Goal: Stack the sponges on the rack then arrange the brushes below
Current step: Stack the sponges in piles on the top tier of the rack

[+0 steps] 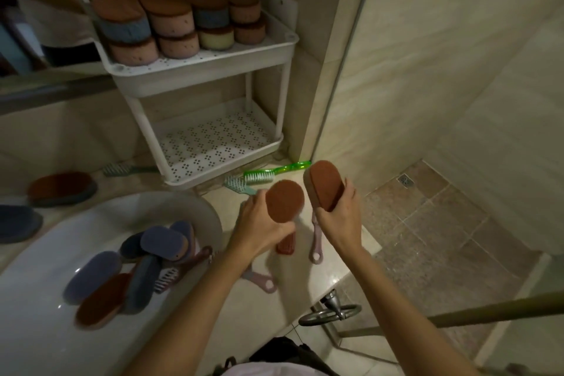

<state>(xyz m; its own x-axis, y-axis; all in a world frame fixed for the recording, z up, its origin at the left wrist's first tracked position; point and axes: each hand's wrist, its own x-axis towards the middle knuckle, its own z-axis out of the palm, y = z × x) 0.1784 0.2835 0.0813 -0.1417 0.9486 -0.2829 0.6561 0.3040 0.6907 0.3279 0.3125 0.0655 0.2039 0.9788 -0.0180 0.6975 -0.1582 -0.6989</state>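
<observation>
Holding one sponge each, left hand (259, 223), right hand (338, 217); rack (201, 70) top tier part-stacked, lower tier bare, brushes (259, 175) beside rack unplaced.

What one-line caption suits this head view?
Both hands, left hand and right hand, hold brown sponges below a sponge-stacked rack.

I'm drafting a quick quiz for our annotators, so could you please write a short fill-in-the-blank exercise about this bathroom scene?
1. Each hand, the left hand and the right hand, holds one ____.
2. The stacked sponges sit on the rack's ____ shelf.
3. The lower shelf holds ____ brushes.
4. The green brush lies on the counter beside the rack's ____.

Missing words: sponge; top; no; base
</observation>
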